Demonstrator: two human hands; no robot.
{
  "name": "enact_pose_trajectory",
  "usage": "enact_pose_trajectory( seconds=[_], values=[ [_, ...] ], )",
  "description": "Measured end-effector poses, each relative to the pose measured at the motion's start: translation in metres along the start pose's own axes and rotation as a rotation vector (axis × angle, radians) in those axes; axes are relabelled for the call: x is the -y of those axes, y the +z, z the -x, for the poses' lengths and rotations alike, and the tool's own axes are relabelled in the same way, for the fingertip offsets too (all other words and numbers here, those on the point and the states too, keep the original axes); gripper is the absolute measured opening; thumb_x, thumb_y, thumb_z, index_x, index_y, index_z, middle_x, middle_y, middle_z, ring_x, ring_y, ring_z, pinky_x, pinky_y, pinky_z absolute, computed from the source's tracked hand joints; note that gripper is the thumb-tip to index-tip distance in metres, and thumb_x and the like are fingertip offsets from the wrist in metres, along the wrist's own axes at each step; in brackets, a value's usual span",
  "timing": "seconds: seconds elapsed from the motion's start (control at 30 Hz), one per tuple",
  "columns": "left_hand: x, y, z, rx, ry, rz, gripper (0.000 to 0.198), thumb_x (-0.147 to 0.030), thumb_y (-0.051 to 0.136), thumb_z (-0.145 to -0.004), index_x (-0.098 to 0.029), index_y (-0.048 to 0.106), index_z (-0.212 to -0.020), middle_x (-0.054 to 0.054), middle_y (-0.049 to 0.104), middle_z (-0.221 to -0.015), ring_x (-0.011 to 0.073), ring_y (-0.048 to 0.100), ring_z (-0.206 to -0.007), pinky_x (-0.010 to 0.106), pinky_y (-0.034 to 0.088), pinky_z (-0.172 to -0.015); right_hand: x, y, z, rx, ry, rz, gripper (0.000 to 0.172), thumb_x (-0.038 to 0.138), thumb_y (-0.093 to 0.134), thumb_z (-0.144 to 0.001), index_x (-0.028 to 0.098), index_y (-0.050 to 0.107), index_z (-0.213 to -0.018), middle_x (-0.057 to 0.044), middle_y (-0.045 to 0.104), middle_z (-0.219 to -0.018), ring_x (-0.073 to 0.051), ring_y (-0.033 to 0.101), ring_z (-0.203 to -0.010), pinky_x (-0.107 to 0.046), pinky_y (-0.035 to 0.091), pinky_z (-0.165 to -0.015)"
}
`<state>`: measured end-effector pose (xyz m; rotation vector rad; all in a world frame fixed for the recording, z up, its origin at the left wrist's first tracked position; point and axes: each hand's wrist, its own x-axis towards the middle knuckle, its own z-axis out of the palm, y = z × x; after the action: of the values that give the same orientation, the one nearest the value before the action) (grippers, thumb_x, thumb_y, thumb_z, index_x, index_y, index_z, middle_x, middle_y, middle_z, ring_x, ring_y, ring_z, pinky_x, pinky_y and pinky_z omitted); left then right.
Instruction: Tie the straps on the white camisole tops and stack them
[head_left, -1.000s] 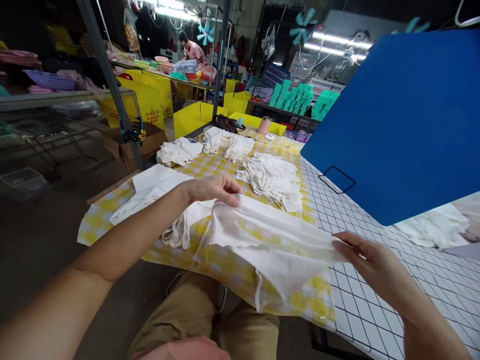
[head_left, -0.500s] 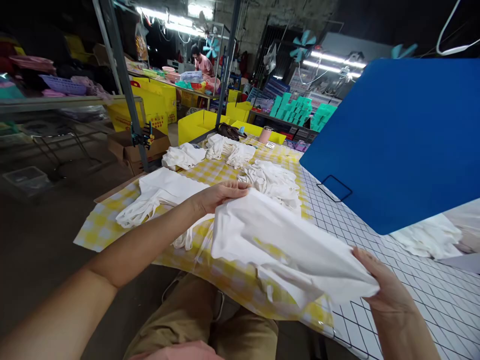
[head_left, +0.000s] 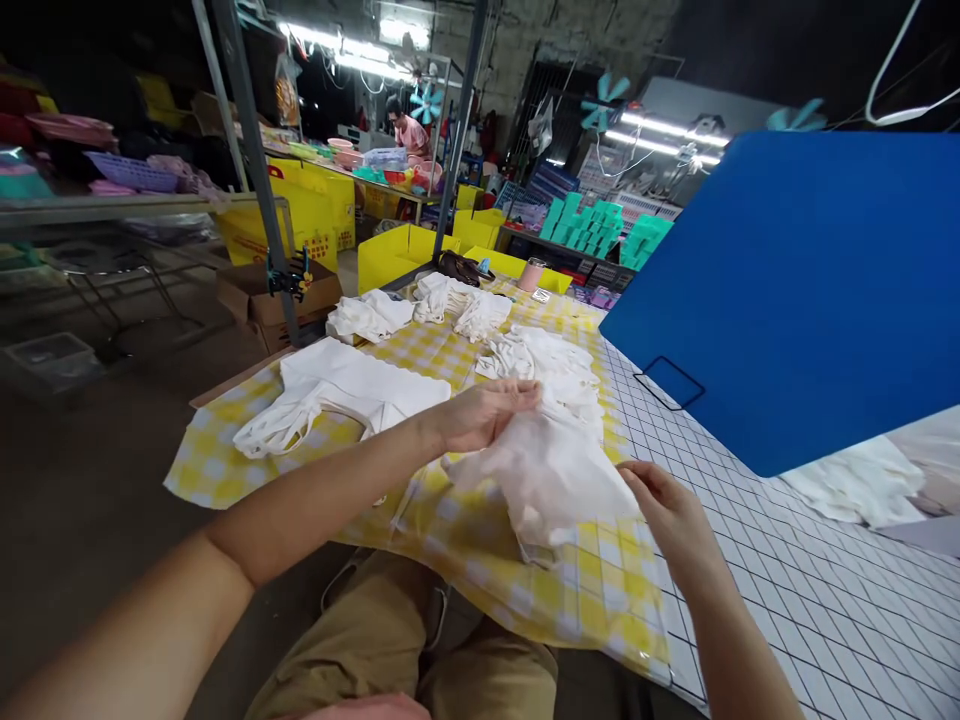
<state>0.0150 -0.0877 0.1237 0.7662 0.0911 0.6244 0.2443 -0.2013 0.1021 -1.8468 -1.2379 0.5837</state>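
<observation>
Both hands hold one white cloth piece (head_left: 551, 475) just above the yellow checked tablecloth (head_left: 592, 590). My left hand (head_left: 491, 412) pinches its far upper edge with fingers closed. My right hand (head_left: 664, 510) grips its near right edge, fingers curled into the fabric. The cloth hangs gathered and crumpled between them. A flat white bag with long straps (head_left: 337, 392) lies to the left of my left forearm. A heap of white cloth pieces (head_left: 547, 362) sits just beyond the held piece.
Two more white piles (head_left: 367, 315) (head_left: 461, 300) lie farther back, near a pink cup (head_left: 530, 274). A blue board (head_left: 810, 290) stands tilted over the white wire grid (head_left: 787, 590) at right. Yellow boxes (head_left: 394, 250) and metal posts stand behind. A person works far back.
The cloth was spread wide between my hands and lifted. Now my hands have come together, the right one moving left, and the cloth is bunched lower over the tablecloth.
</observation>
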Motion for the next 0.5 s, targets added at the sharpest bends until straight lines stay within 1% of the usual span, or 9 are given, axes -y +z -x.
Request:
enact_pose_trajectory(
  seconds=[0.03, 0.1, 0.17, 0.2, 0.23, 0.27, 0.37, 0.4, 0.5],
  values=[
    [0.006, 0.0, -0.001, -0.016, -0.008, 0.018, 0.026, -0.02, 0.078, -0.062, -0.013, 0.056, -0.075, -0.004, 0.057, -0.063, 0.0046, 0.054, -0.052, 0.015, 0.04, -0.052, -0.001, 0.006, 0.006, 0.048, -0.001, -0.025, 0.044, 0.063, 0.053, -0.071, 0.02, 0.064, -0.075, -0.007, 0.064, -0.077, -0.021, 0.056, -0.071, -0.034, 0.047, -0.066],
    [0.016, 0.002, -0.002, -0.032, -0.021, 0.027, 0.027, -0.021, 0.077, -0.064, -0.013, 0.054, -0.075, -0.005, 0.055, -0.064, 0.004, 0.053, -0.052, 0.015, 0.039, -0.052, 0.0, 0.014, 0.017, 0.202, 0.011, -0.133, 0.056, 0.069, 0.038, -0.077, 0.02, 0.065, -0.078, -0.008, 0.064, -0.082, -0.022, 0.057, -0.078, -0.036, 0.047, -0.072],
    [0.021, 0.005, -0.001, -0.027, -0.024, 0.008, 0.027, -0.025, 0.076, -0.066, -0.014, 0.052, -0.076, -0.004, 0.054, -0.065, 0.0042, 0.052, -0.053, 0.015, 0.038, -0.051, 0.003, 0.017, 0.022, 0.343, 0.011, -0.265, 0.065, 0.074, 0.03, -0.076, 0.021, 0.067, -0.083, -0.009, 0.064, -0.089, -0.024, 0.057, -0.086, -0.037, 0.047, -0.075],
    [0.023, 0.006, 0.001, -0.018, -0.021, -0.012, 0.028, -0.027, 0.075, -0.067, -0.014, 0.052, -0.077, -0.004, 0.054, -0.066, 0.0043, 0.052, -0.053, 0.016, 0.037, -0.05, 0.006, 0.017, 0.022, 0.38, 0.007, -0.331, 0.067, 0.076, 0.029, -0.074, 0.022, 0.067, -0.084, -0.009, 0.064, -0.091, -0.024, 0.057, -0.089, -0.037, 0.047, -0.075],
    [0.025, 0.008, 0.002, -0.01, -0.021, -0.035, 0.028, -0.029, 0.074, -0.068, -0.015, 0.052, -0.078, -0.004, 0.053, -0.067, 0.0044, 0.051, -0.053, 0.016, 0.037, -0.049, 0.008, 0.017, 0.021, 0.374, 0.01, -0.398, 0.066, 0.077, 0.03, -0.073, 0.023, 0.067, -0.084, -0.008, 0.064, -0.092, -0.025, 0.057, -0.091, -0.036, 0.048, -0.075],
    [0.027, 0.009, 0.005, -0.004, -0.023, -0.055, 0.028, -0.031, 0.073, -0.069, -0.015, 0.052, -0.079, -0.004, 0.052, -0.067, 0.0044, 0.049, -0.053, 0.016, 0.035, -0.048, 0.01, 0.017, 0.019, 0.327, 0.022, -0.463, 0.063, 0.076, 0.033, -0.073, 0.024, 0.067, -0.084, -0.007, 0.064, -0.093, -0.024, 0.057, -0.092, -0.035, 0.048, -0.074],
    [0.032, 0.009, 0.011, -0.002, -0.025, -0.078, 0.028, -0.033, 0.071, -0.07, -0.016, 0.052, -0.081, -0.004, 0.05, -0.068, 0.0041, 0.047, -0.053, 0.016, 0.033, -0.048, 0.015, 0.015, 0.014, 0.137, 0.112, -0.581, 0.039, 0.062, 0.051, -0.075, 0.028, 0.066, -0.086, -0.002, 0.064, -0.098, -0.02, 0.057, -0.093, -0.031, 0.049, -0.074],
    [0.033, 0.009, 0.013, -0.008, -0.023, -0.078, 0.028, -0.033, 0.071, -0.07, -0.016, 0.052, -0.082, -0.004, 0.049, -0.068, 0.0042, 0.047, -0.053, 0.016, 0.033, -0.048, 0.016, 0.014, 0.014, 0.138, 0.157, -0.593, 0.033, 0.058, 0.056, -0.074, 0.028, 0.066, -0.085, -0.001, 0.065, -0.097, -0.02, 0.058, -0.091, -0.031, 0.049, -0.074],
    [0.034, 0.007, 0.018, -0.036, -0.02, -0.094, 0.028, -0.033, 0.07, -0.071, -0.016, 0.051, -0.082, -0.004, 0.048, -0.07, 0.0043, 0.046, -0.054, 0.016, 0.034, -0.05, 0.02, 0.015, 0.014, 0.32, 0.27, -0.636, 0.029, 0.051, 0.063, -0.073, 0.024, 0.068, -0.083, -0.004, 0.067, -0.088, -0.019, 0.06, -0.083, -0.033, 0.05, -0.074]
  ],
)
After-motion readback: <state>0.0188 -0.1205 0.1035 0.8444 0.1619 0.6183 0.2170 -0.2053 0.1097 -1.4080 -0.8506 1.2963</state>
